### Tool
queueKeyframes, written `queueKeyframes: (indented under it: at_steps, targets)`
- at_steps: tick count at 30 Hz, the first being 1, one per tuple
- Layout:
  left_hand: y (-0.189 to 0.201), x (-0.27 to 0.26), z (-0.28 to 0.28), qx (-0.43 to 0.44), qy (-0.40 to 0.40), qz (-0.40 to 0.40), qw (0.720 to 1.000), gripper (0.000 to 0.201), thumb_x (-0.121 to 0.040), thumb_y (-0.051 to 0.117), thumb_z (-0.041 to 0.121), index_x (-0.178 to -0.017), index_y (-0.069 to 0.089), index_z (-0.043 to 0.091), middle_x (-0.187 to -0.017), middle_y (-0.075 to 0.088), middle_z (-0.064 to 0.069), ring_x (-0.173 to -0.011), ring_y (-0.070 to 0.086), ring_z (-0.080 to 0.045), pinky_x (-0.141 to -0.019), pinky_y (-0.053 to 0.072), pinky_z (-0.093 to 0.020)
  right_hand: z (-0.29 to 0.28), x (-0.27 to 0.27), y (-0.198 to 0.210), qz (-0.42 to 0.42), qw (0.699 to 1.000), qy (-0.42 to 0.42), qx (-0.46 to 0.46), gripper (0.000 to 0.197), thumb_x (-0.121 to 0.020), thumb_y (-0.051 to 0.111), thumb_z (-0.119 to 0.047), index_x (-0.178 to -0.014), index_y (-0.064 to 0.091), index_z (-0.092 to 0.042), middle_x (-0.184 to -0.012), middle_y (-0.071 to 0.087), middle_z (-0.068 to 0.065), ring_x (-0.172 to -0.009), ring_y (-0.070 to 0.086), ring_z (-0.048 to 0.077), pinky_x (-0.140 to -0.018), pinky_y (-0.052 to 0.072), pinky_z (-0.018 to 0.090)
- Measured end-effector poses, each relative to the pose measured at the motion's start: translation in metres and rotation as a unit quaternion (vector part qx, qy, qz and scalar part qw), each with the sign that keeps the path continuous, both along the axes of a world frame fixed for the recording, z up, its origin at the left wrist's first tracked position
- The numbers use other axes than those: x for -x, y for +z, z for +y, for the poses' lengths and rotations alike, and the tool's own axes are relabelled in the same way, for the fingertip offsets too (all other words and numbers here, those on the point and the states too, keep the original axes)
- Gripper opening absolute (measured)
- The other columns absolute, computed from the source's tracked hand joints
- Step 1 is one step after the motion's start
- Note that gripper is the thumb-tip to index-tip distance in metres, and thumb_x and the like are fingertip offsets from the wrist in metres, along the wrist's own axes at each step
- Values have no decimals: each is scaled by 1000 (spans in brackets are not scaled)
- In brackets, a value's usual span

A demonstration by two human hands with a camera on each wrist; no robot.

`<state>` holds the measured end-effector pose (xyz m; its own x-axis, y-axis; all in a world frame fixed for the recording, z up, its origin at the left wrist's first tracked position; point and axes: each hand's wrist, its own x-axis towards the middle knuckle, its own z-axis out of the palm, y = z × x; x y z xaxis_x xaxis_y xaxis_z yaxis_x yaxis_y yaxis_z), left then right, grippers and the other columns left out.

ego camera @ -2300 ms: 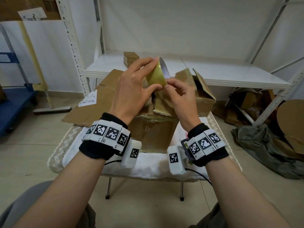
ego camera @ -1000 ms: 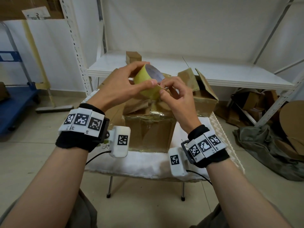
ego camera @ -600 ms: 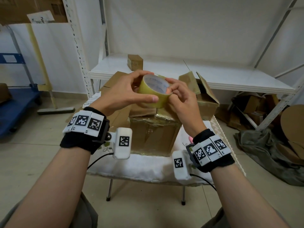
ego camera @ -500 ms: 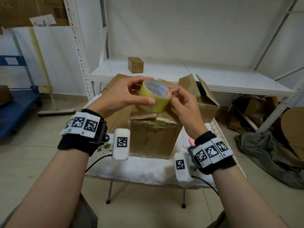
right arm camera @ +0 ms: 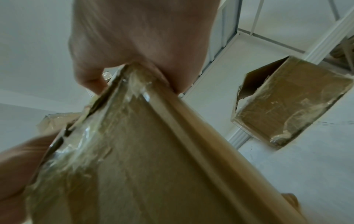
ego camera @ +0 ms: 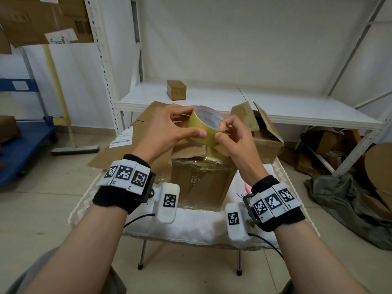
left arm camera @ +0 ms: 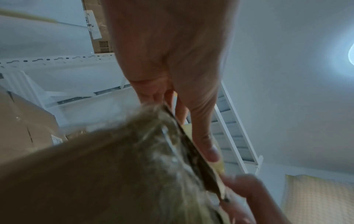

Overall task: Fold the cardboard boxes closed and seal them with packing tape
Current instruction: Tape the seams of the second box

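Both hands hold a yellow packing tape roll [ego camera: 203, 132] in the air, its white core facing up and to the right. My left hand [ego camera: 186, 123] grips its left side, thumb on the near face and fingers behind. At the right rim my right hand [ego camera: 221, 130] pinches the roll between thumb and forefinger. Just below stands a brown cardboard box [ego camera: 201, 183] with old clear tape and a raised top flap. It fills the right wrist view as the box [right arm camera: 153, 151]. In the left wrist view only a yellow edge of the roll [left arm camera: 219, 164] shows beside my thumb.
The box stands on a small table with a white cloth [ego camera: 191, 225]. A second box [ego camera: 265, 136] with open flaps stands behind on the right, flat cardboard [ego camera: 135, 143] lies on the left. A white shelf [ego camera: 297, 107] behind carries a small box [ego camera: 176, 92]. Cardboard scraps [ego camera: 331, 145] lie at right.
The roll has been turned in my hands from edge-on until its core faces up and right. My right thumb and forefinger have shifted along its rim. Both hands stay over the box.
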<state>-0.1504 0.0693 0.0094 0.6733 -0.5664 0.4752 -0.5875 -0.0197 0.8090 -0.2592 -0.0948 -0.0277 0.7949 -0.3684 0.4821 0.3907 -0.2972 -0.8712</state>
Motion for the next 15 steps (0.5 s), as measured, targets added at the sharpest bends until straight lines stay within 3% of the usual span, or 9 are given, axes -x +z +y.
queueKeyframes:
  at_steps: [2,3,6,8,11,13,15]
  targets:
    - [0,1,-1,-7,16,-23,1000,71,-58,90,41,-123,70,23,-114,69,10,-106,66,-3,-95,56,-31,1,1,1,-1,1000,5,5,18,-89,67,-16,-92,51,-9,-116,59,18,-113,63,21,-67,58,29]
    - [0,2,-1,-8,22,-33,999,72,-57,89,45,-123,70,23,-115,68,11,-106,65,-2,-95,56,-30,1,1,2,1,1000,4,8,21,-91,69,-16,-92,51,-5,-118,57,20,-116,62,23,-67,57,25]
    - [-2,6,-5,-8,46,-67,997,76,-54,88,51,-122,70,22,-115,67,9,-103,65,-1,-93,56,-28,0,0,2,14,1000,-11,18,27,-94,69,-18,-92,54,4,-121,55,15,-122,59,26,-69,58,24]
    - [-4,8,-9,5,64,-79,995,75,-55,91,47,-120,70,19,-114,67,8,-102,65,-1,-92,56,-24,-2,0,2,14,999,-18,22,27,-94,69,-22,-89,58,2,-121,56,11,-123,58,27,-73,58,26]
    - [-6,10,-13,9,78,-91,993,72,-57,92,45,-119,68,17,-115,66,7,-102,65,-1,-87,55,-18,-3,0,1,11,999,-18,35,24,-88,71,-32,-84,66,-8,-125,57,1,-126,55,20,-90,59,41]
    - [-7,12,-15,6,74,-96,993,69,-61,91,44,-118,64,17,-114,63,7,-101,63,-1,-83,54,-13,-2,0,2,25,998,-27,49,24,-84,72,-42,-83,70,-19,-133,54,-7,-131,50,14,-103,52,47]
    - [-7,14,-17,3,72,-103,992,64,-65,89,42,-116,59,16,-114,60,6,-101,60,-2,-81,52,-10,0,-1,3,35,997,-39,60,20,-80,72,-51,-80,71,-31,-137,50,-12,-134,45,11,-108,47,50]
